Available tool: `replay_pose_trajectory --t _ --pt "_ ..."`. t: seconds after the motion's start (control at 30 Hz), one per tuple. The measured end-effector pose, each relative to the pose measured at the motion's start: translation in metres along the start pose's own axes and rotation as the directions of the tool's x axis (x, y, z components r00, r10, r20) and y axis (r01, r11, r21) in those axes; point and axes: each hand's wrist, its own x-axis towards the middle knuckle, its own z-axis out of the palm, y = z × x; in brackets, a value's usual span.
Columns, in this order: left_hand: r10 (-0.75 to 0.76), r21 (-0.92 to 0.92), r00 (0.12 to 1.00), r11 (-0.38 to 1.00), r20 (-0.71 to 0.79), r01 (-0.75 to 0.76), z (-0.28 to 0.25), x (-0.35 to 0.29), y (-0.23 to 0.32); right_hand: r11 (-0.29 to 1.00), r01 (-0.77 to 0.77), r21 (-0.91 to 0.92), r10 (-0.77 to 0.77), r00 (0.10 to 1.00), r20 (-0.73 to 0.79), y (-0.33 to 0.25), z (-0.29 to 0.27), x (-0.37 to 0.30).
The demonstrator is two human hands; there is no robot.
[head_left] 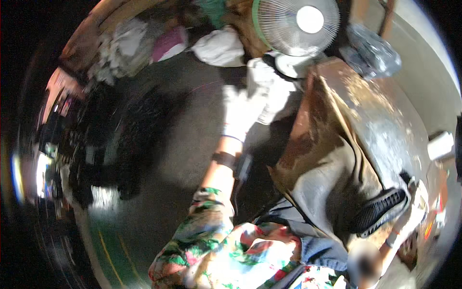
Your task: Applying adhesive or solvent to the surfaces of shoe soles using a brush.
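Observation:
My left hand [239,110], in a white glove, reaches forward over the dark surface. Glare washes out its detail, but the fingers look spread. A crumpled white cloth [274,103] lies right beside its fingertips; whether they touch it I cannot tell. Far out to the right, my right hand [416,204], also gloved in white, is closed at one end of a black shoe [380,212] with a ridged surface and paler edge. Its fingers are partly hidden. Below the shoe spreads a worn brown and grey sheet [322,183], creased and stained.
A fan [298,24] with a round wire guard stands at the back. Around it lie a white bag [220,46], a purple-and-white bundle [169,44] and a clear plastic bag [370,50]. Dark, blurred shapes fill the left. A white roll-like object [440,145] is at far right.

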Motion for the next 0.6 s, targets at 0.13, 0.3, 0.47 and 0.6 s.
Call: replay_pose_trajectory --t 0.13,0.3,0.47,0.6 --pt "0.282 -0.619 0.908 0.665 -0.311 -0.419 -0.035 0.032 0.246 0.908 -0.052 -0.417 0.054 0.999 -0.007 0.002 0.002 0.010" --pt "0.660 -0.706 0.614 -0.175 0.433 0.686 -0.175 -0.004 0.396 0.953 -0.007 -0.303 -0.082 0.957 -0.279 0.068 -0.030 0.014" --pt "0.588 -0.902 0.760 -0.114 0.275 0.415 -0.204 -0.005 0.397 0.922 -0.120 -0.369 -0.018 0.936 -0.351 0.096 -0.071 -0.004" --pt "0.340 -0.991 0.931 0.058 0.134 0.122 -0.247 -0.021 0.399 0.913 0.005 -0.408 -0.059 0.991 -0.120 0.244 -0.165 -0.018"
